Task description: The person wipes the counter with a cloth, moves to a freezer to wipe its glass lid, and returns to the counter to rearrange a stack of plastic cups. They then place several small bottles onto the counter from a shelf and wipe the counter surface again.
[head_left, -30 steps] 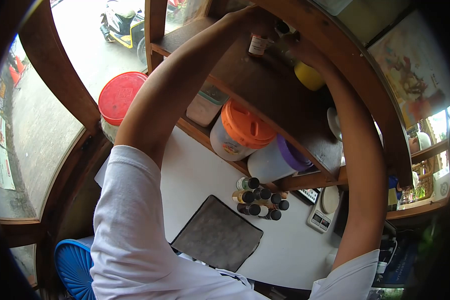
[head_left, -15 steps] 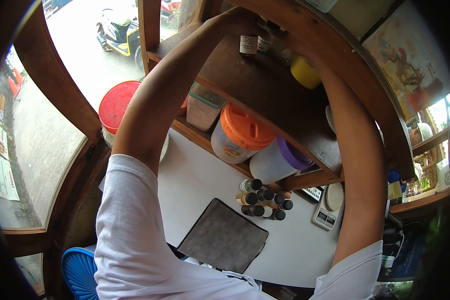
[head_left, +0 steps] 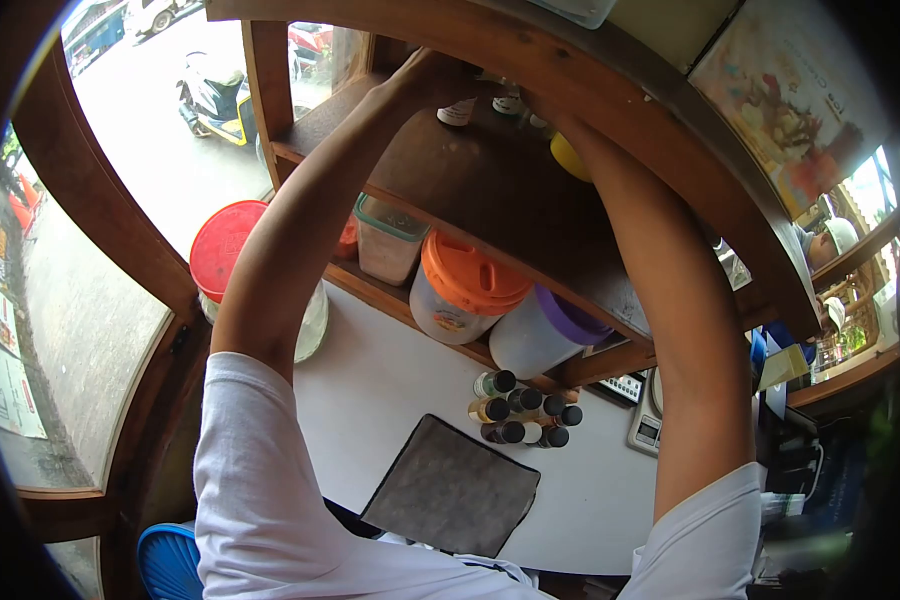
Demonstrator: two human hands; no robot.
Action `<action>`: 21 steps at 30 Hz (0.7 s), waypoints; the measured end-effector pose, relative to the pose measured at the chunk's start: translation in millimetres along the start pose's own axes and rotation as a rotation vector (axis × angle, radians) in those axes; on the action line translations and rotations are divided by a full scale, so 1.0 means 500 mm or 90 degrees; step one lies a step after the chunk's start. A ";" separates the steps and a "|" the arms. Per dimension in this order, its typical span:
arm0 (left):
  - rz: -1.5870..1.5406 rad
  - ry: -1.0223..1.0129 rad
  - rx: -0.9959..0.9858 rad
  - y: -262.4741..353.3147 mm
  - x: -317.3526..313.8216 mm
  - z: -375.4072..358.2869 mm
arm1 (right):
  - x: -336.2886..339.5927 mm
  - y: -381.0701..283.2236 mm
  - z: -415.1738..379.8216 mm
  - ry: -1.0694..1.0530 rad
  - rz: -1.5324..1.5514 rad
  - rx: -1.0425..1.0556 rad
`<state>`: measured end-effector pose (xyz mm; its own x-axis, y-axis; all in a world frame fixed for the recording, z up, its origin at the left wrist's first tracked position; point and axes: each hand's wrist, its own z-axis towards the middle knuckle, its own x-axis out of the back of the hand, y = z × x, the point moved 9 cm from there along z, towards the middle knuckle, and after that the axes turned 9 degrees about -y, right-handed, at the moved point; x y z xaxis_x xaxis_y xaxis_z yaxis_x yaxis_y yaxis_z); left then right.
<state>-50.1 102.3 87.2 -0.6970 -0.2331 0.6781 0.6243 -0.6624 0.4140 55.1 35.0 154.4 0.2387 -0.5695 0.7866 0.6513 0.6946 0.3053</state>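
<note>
My left hand (head_left: 440,80) reaches deep into the upper wooden shelf (head_left: 440,165), its shadowed fingers right over a small bottle with a white label (head_left: 456,112) and hiding the bottle's top. A second small labelled bottle (head_left: 507,102) stands just to the right, near the fingertips. My right arm (head_left: 660,260) stretches up to the same spot; the hand is mostly hidden behind the shelf's front beam (head_left: 610,75). A yellow container (head_left: 569,158) sits beside the right forearm. The finger positions of both hands cannot be made out in the shadow.
Below, several dark-capped bottles (head_left: 525,402) stand on the white tabletop (head_left: 370,395) near a grey cloth (head_left: 453,487) and a scale (head_left: 646,430). Orange-lidded (head_left: 478,275) and purple-lidded (head_left: 540,335) tubs fill the lower shelf. A red-lidded jar (head_left: 224,243) stands left.
The view has shifted, so the shelf and table contents appear lower and mostly farther left. My left hand stays over the labelled bottle; the second bottle's label shows more fully.
</note>
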 end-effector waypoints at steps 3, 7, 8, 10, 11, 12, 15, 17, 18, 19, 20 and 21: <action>-0.046 -0.051 -0.022 0.007 0.003 -0.013 | 0.008 -0.013 -0.014 0.006 0.000 0.010; 0.042 -0.109 -0.014 0.046 0.023 -0.036 | 0.024 -0.043 -0.045 0.001 -0.005 0.029; 0.074 -0.120 0.018 0.044 0.021 -0.034 | 0.026 -0.054 -0.058 0.000 -0.007 0.033; 0.126 -0.130 0.064 0.034 0.008 -0.022 | 0.019 -0.068 -0.068 -0.016 -0.015 0.032; 0.121 -0.116 0.070 0.028 0.004 -0.017 | 0.013 -0.074 -0.076 -0.026 -0.019 0.030; 0.112 -0.096 0.068 0.021 -0.003 -0.008 | -0.002 -0.076 -0.081 -0.045 -0.034 0.022; -0.010 -0.006 0.021 -0.002 -0.025 0.011 | -0.034 -0.077 -0.096 -0.089 -0.066 0.006; -0.111 0.014 0.008 -0.016 -0.040 0.013 | -0.042 -0.076 -0.113 -0.107 -0.057 -0.007; -0.164 0.016 0.003 -0.021 -0.048 0.016 | -0.041 -0.076 -0.124 -0.116 -0.048 -0.015; -0.215 0.009 0.008 -0.027 -0.056 0.016 | -0.042 -0.075 -0.132 -0.123 -0.040 -0.023; -0.265 -0.002 0.014 -0.033 -0.062 0.017 | -0.044 -0.076 -0.139 -0.131 -0.031 -0.031; -0.316 -0.013 0.022 -0.042 -0.068 0.017 | -0.046 -0.076 -0.146 -0.138 -0.023 -0.040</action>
<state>-36.3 130.1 60.6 -0.9063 0.1188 0.4057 0.2305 -0.6656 0.7098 77.8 -10.3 85.6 0.0587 -0.4808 0.8749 0.7015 0.6434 0.3065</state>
